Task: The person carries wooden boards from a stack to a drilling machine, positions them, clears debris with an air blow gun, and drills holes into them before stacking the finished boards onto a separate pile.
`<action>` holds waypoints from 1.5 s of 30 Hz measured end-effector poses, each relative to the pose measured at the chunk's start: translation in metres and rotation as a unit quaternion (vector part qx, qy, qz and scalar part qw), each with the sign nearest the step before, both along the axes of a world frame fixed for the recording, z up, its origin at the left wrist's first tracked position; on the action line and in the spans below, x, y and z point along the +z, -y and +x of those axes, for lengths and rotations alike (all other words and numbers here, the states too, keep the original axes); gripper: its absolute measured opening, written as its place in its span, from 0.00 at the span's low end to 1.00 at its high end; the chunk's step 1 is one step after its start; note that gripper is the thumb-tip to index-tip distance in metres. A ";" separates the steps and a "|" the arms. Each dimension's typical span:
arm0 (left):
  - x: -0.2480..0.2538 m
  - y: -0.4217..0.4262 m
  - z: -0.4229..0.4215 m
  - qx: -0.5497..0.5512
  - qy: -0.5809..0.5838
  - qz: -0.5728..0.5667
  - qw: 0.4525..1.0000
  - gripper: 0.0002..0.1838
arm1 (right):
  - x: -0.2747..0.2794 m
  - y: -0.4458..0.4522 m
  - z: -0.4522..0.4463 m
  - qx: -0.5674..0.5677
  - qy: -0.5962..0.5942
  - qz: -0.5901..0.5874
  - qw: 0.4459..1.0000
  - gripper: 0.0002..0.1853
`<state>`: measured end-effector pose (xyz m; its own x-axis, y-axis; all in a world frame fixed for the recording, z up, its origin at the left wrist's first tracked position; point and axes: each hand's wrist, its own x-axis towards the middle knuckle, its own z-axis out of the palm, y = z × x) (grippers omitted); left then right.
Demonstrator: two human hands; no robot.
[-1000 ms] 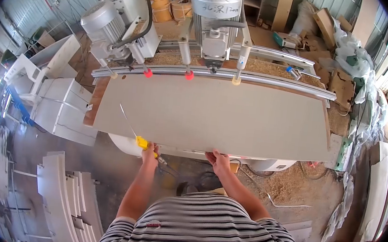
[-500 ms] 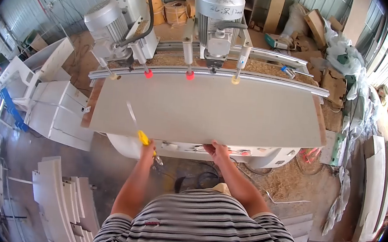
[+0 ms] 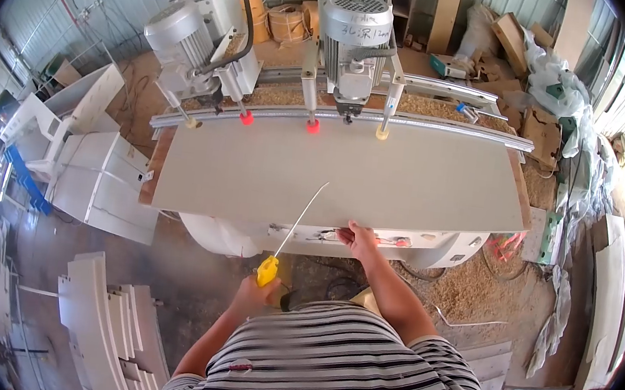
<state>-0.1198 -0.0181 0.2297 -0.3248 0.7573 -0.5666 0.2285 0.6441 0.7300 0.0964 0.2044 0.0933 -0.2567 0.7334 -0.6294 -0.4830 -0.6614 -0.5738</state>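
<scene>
My left hand [image 3: 258, 294] is closed around the handle of a yellow air blow gun [image 3: 267, 271], in front of the machine's left half. Its long thin metal nozzle [image 3: 302, 219] points up and to the right, over the board, and its tip is slightly bent. A wide grey board [image 3: 331, 162] lies flat on the machine bed. At the board's front edge, my right hand [image 3: 357, 241] has its thumb at the top and its fingers curled below, partly hidden. Just behind that hand is the machine's control panel [image 3: 405, 242].
Two drilling motors [image 3: 355, 34] [image 3: 180, 34] stand beyond the board. Red clamp pads [image 3: 313, 126] hang over its far edge. Sawdust [image 3: 472, 286] covers the floor at right. Stacked panels [image 3: 94, 316] stand at lower left, white cabinet parts [image 3: 102, 183] farther left.
My left hand has moved right and back toward my body, and the nozzle has swung from pointing up-left to up-right. My right hand stays at the board's edge. The view has shifted slightly.
</scene>
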 end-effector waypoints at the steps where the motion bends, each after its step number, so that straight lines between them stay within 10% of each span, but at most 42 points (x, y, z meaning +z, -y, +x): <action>1: 0.001 0.001 0.002 0.001 0.001 -0.001 1.000 0.16 | -0.006 -0.002 0.002 0.014 -0.002 -0.008 1.000 0.09; 15: -0.013 0.011 0.030 0.072 -0.074 0.006 0.995 0.21 | 0.003 -0.005 0.035 0.151 0.054 -0.019 0.987 0.19; 24: 0.005 0.038 0.066 0.137 -0.088 0.042 0.986 0.12 | -0.006 -0.010 0.176 0.036 0.016 -0.043 0.998 0.24; 26: 0.028 0.038 0.077 0.313 0.214 0.083 0.922 0.10 | -0.023 -0.025 0.222 -0.042 0.029 -0.069 0.996 0.26; 31: 0.009 0.069 0.068 0.052 -0.017 0.007 0.999 0.02 | -0.013 -0.047 0.322 -0.177 0.070 0.011 0.982 0.31; 33: 0.010 0.070 0.062 0.339 0.120 0.036 0.932 0.04 | -0.017 -0.066 0.357 -0.264 0.169 0.018 0.949 0.29; 35: -0.003 0.075 0.052 0.393 0.139 0.062 0.907 0.03 | -0.039 -0.094 0.411 -0.188 0.307 0.021 0.933 0.25; 36: -0.006 0.074 0.049 0.440 0.162 0.087 0.879 0.03 | -0.032 -0.093 0.421 -0.165 0.504 0.099 0.842 0.35; 37: 0.009 0.062 0.064 0.319 0.096 0.027 0.942 0.06 | -0.046 -0.100 0.440 -0.153 0.748 0.140 0.630 0.42; 42: -0.001 0.025 0.101 0.048 -0.046 -0.007 0.998 0.07 | 0.028 -0.109 0.476 0.062 0.841 0.160 0.513 0.48; 45: -0.003 0.018 0.083 0.375 0.112 0.083 0.917 0.09 | 0.075 -0.117 0.474 0.200 0.826 0.159 0.502 0.49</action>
<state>-0.0367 -0.0356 0.2263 -0.6786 0.4507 -0.5800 -0.4001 0.4353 0.8065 0.5708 0.3215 0.1680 0.2564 0.9622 -0.0919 0.9613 -0.2637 -0.0793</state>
